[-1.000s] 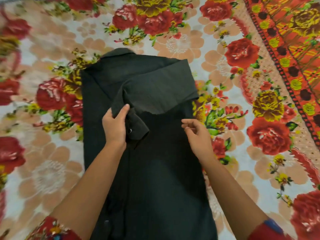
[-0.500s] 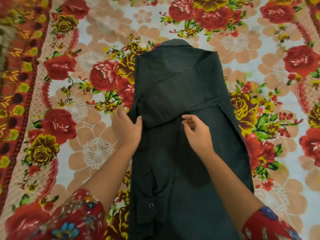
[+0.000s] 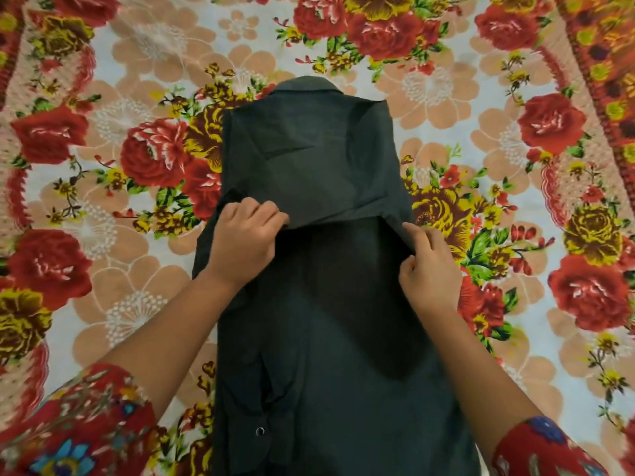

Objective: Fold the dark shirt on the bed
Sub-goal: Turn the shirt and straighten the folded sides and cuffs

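Across the floral bedsheet (image 3: 103, 235) lies the dark shirt (image 3: 326, 338), collar (image 3: 305, 84) at the far end and hem running out of view at the near edge. Both sides are already turned in, so the body forms a narrow strip, and a sleeve (image 3: 326, 187) is laid crosswise over the upper part.

The left hand (image 3: 244, 242) has its fingers curled shut on the sleeve's lower edge at the shirt's left side. The right hand (image 3: 427, 269) pinches the cloth at the right edge, thumb and fingers closed on the fold where the sleeve turns back. Held at both ends like this, the sleeve can be pulled taut and set square across the strip, probably so it stays inside the outline before the lengthwise fold.

A snap or button (image 3: 260, 431) shows on a loose flap near the bottom left; whether that is a cuff or the placket is hard to tell. The other sleeve is hidden under the layers, and dark cloth swallows most creases.
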